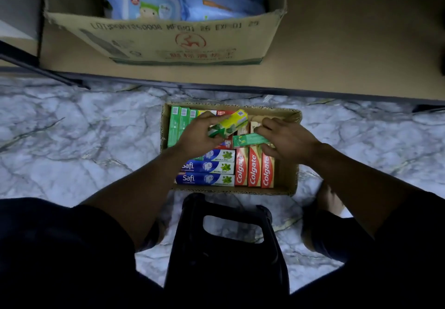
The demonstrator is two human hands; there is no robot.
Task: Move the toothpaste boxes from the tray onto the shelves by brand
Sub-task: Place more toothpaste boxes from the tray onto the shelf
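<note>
Seemingly light and stiff, a yellow-and-green cardboard toothpaste box (pixel 228 125) is best held around its long sides; the left hand (pixel 199 137) grips it so, tilted above the shallow brown cardboard tray (pixel 285 178). Just beside it, the right hand (pixel 289 140) pinches a slim green toothpaste box (pixel 250 139), palm down, wrists apart

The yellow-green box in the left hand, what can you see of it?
The yellow-green box is a slim cardboard toothpaste carton, yellow at its far end, green with leaf art nearer. The left hand grips it tilted above the cardboard tray, near the green box the right hand pinches. Its brand is unreadable.
</note>
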